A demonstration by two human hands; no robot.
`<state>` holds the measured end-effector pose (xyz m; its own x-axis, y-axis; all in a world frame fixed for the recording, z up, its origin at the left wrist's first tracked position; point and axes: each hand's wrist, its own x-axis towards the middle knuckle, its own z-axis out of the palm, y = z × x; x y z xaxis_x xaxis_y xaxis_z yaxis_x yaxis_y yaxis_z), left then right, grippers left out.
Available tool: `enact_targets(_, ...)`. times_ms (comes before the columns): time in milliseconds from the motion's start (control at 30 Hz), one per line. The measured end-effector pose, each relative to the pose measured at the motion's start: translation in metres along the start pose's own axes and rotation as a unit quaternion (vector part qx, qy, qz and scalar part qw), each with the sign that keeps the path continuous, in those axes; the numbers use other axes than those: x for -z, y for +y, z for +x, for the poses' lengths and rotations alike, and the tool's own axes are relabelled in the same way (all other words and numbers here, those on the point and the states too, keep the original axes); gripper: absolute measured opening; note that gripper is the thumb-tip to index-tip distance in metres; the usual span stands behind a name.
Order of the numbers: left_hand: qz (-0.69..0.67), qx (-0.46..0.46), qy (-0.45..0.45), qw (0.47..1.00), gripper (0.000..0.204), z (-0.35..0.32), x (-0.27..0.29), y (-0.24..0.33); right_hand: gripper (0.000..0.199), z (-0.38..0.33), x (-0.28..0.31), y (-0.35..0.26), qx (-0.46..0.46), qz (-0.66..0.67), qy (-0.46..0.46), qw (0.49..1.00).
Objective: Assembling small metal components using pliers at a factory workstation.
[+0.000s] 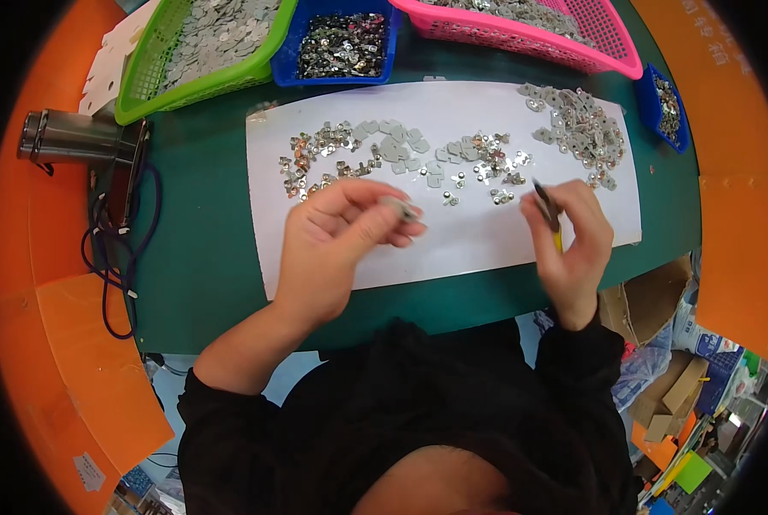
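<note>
A dark green table (203, 257) fills the middle of the view, ringed by an orange rim, with cardboard boxes (658, 300) and coloured clutter on the floor at the near right. On the table lies a large white sheet (487, 232), reaching almost from left to right. Along the far edge stand a green basket (143, 86) of grey flat pieces at the left, a pink basket (607, 43) at the right, and a small blue tray (294, 73) of shiny metal bits between them (a second, smaller blue tray (650, 103) sits at the far right edge). A metal cylinder (70, 137) lies at the far left, with a blue cord (105, 266) looped near it.

Small grey squares and shiny metal parts (384, 154) are scattered in loose heaps across the far half of the sheet, with a denser heap (577, 129) at the right.

The left hand (341, 232) hovers over the sheet, fingers curled and pinched on a small grey metal piece (401, 209) at its fingertips. The right hand (573, 236), also closed, grips a slim dark tool with a yellow handle (549, 210), tip pointing far and left toward the scattered parts.
</note>
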<state>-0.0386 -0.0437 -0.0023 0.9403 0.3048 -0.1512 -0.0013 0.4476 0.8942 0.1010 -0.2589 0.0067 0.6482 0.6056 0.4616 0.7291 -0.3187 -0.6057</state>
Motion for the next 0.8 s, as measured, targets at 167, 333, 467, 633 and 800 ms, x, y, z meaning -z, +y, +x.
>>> enact_targets(167,-0.099,0.072,0.04,0.992,0.025,0.005,0.008,0.004,0.026,0.008,-0.019,-0.008,0.034,-0.075,-0.08,0.993)
enact_targets(333,-0.09,0.088,0.023,0.992,0.03,0.004,0.005,0.004,0.026,0.012,-0.038,-0.011,0.061,-0.113,-0.082,0.988)
enact_targets(467,-0.058,0.101,0.0,0.993,0.035,0.003,0.002,0.006,0.022,0.015,-0.036,-0.017,-0.031,0.015,-0.091,0.995)
enact_targets(633,0.048,0.033,-0.009,0.998,0.04,-0.004,-0.005,0.006,0.019,0.03,-0.031,-0.038,-0.028,0.096,-0.128,0.987)
enact_targets(800,0.161,-0.044,-0.004,0.986,0.045,-0.005,-0.006,-0.003,0.021,0.034,-0.025,-0.04,-0.007,0.079,-0.166,0.983)
